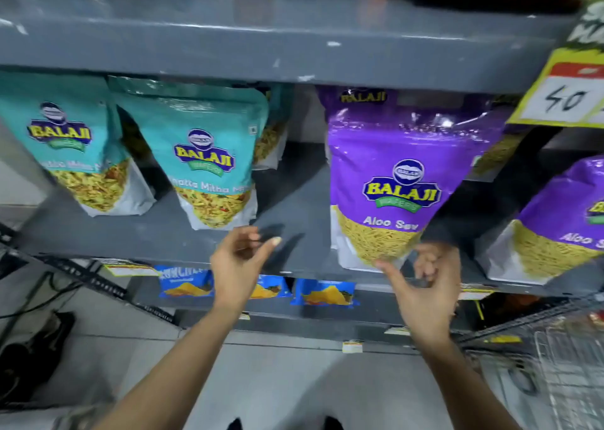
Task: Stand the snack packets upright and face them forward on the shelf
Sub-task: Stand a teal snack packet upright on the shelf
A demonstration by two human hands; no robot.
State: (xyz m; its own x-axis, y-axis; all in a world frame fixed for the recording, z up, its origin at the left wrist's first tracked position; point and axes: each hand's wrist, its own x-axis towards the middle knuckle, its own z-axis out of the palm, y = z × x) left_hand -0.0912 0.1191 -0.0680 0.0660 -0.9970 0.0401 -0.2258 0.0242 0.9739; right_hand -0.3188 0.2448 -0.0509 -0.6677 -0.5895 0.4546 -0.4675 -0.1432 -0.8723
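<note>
On the grey shelf [291, 207] two teal Balaji packets [70, 142] [202, 155] stand upright at the left, fronts facing me. A purple Aloo Sev packet [402, 175] stands in the middle, with another purple packet [562, 220] at the right edge. More packets show behind the front row. My left hand [240, 259] hovers in front of the shelf lip between the teal and purple packets, fingers loosely curled, holding nothing. My right hand [425, 286] is just below the bottom of the middle purple packet, fingers apart; its thumb tip is at the packet's lower edge.
A grey shelf board [261, 37] runs above. A yellow price card [568, 90] hangs at the upper right. Blue snack packets [323, 292] sit on the lower shelf. A wire trolley [539, 364] stands at the lower right, and dark shoes [32, 354] lie on the floor at the left.
</note>
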